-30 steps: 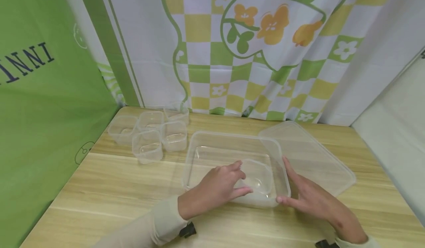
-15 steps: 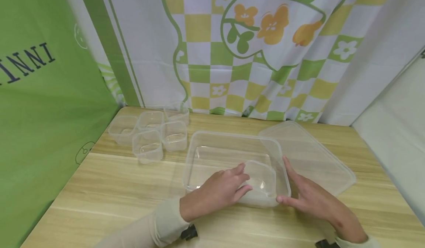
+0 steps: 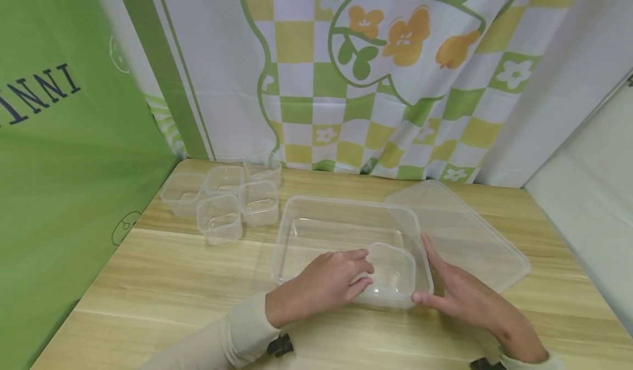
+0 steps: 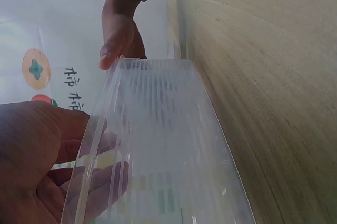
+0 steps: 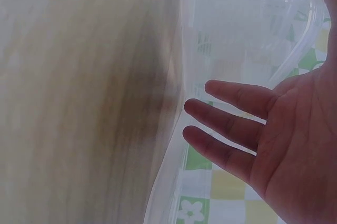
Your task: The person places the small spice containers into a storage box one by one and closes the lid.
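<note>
Head view: one large clear box [image 3: 346, 201], set open side up on the table [image 3: 123, 304], between the two hands. One small clear cup [image 3: 398, 271], contained in the box, located at the fingertips of the left hand, on the side toward the right hand.

Left hand [image 3: 318, 285]: extended over the box's near rim, fingers bent; whether the cup is gripped or only touched cannot be told. Right hand [image 3: 462, 293]: released, nothing grasped; thumb and forefinger are placed against the box's end, the other fingers shown straight and spread in the right wrist view.

Five further cups [image 3: 220, 219], grouped upright beyond the left hand and to its left. One clear lid [image 3: 465, 232], laid flat just beyond the right hand, partly seen through the box's far corner. One printed curtain [image 3: 341, 84], hung beyond both hands.
</note>
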Tool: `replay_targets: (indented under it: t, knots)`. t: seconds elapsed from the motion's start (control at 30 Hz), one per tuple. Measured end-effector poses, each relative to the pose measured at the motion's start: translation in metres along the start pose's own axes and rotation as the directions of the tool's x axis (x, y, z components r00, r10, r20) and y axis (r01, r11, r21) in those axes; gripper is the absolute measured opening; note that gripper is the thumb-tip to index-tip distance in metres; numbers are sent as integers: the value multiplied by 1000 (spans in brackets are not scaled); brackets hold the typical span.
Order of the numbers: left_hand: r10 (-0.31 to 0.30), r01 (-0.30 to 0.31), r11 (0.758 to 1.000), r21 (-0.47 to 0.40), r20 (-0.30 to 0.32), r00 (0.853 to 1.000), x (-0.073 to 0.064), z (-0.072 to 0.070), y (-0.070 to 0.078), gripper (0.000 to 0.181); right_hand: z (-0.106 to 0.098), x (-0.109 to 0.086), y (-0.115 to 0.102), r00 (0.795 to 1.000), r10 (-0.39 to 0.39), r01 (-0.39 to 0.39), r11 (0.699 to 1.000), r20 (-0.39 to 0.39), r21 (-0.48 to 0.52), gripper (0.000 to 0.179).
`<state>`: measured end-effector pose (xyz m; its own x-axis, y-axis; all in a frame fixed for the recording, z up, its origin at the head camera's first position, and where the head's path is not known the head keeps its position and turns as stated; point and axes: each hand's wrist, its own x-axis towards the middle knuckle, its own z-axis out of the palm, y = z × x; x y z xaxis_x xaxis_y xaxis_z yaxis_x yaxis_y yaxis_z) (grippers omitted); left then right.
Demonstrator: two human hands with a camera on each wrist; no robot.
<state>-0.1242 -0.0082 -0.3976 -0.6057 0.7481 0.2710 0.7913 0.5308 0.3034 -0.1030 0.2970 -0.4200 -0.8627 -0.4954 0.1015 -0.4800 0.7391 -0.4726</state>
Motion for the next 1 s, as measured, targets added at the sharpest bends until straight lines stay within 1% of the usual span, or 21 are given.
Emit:
replay_targets:
  t: [0.2, 0.33, 0.43, 0.57, 0.7, 0.93, 1.0]
  knots:
    - [34, -34, 999, -5, -13, 999, -1, 0, -2, 18, 0, -1, -1, 1000, 1, -1, 1000, 2, 10, 115]
    - [60, -59, 998, 16, -32, 998, -1, 1, -3, 18, 0, -1, -1, 1000, -11, 11, 1000, 3, 12, 115]
    - [74, -73, 997, 27, -45, 996, -2, 2, -5, 19, 0, -1, -1, 1000, -6, 5, 1000, 5, 17, 114]
    - [93, -90, 995, 41, -51, 994, -2, 3, -6, 19, -1, 0, -1, 1000, -6, 6, 1000, 6, 21, 115]
    - [110, -108, 993, 45, -44, 993, -3, 3, -6, 21, -2, 0, -1, 1000, -14, 14, 1000, 5, 17, 117]
    - [135, -134, 989, 70, -11, 991, -3, 3, -6, 24, -1, 0, -1, 1000, -7, 7, 1000, 12, 17, 117]
    - [138, -138, 988, 65, -3, 990, -3, 2, -6, 25, -1, 0, -1, 1000, -8, 7, 1000, 9, 13, 117]
